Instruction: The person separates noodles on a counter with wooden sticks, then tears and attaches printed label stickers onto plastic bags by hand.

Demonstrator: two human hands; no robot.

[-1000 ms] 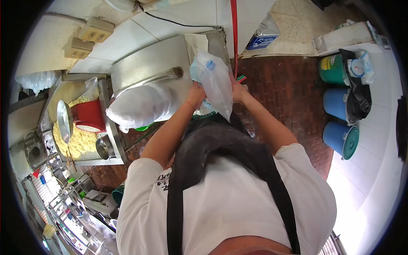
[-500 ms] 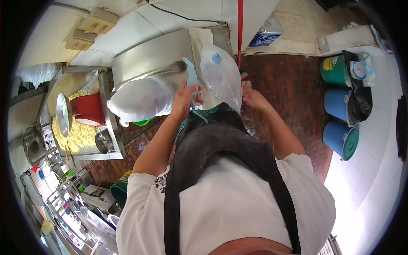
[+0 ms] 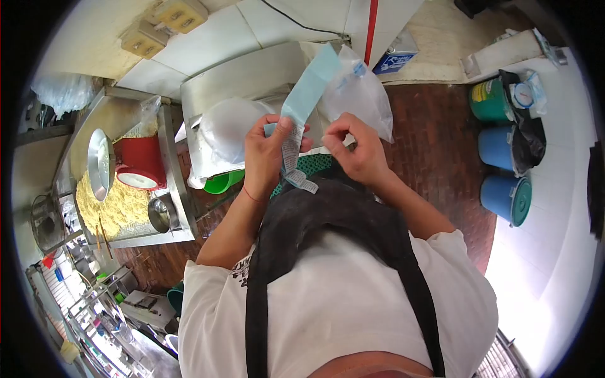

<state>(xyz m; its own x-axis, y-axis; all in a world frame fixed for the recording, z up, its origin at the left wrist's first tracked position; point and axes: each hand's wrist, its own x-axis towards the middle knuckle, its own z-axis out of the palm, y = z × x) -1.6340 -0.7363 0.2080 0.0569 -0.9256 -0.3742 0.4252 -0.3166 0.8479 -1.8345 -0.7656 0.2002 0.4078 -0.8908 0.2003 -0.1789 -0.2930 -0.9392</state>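
My left hand (image 3: 266,148) is closed around a strip of labels (image 3: 312,82), pale blue at its upper end and printed lower down, its tail curling toward the apron. To the right, my right hand (image 3: 360,151) is raised with curled fingers pinched together. Whatever may be between those fingertips is too small to make out. Behind my left hand sits a full, whitish plastic bag (image 3: 227,132) on a steel surface (image 3: 217,79). Another clear plastic bag (image 3: 362,101), with a blue mark near its top, stands behind my right hand.
On the left, a steel table (image 3: 179,214) bears yellow crumbly food (image 3: 107,208), a red bucket (image 3: 140,160) and metal bowls. A green basin (image 3: 224,181) is under the whitish bag. Blue bins (image 3: 498,198) and a green bin (image 3: 488,101) line the right wall.
My right hand has moved from beside the right-hand bag, up and left to near the strip. My left hand has turned, and the label strip now extends farther up and right.
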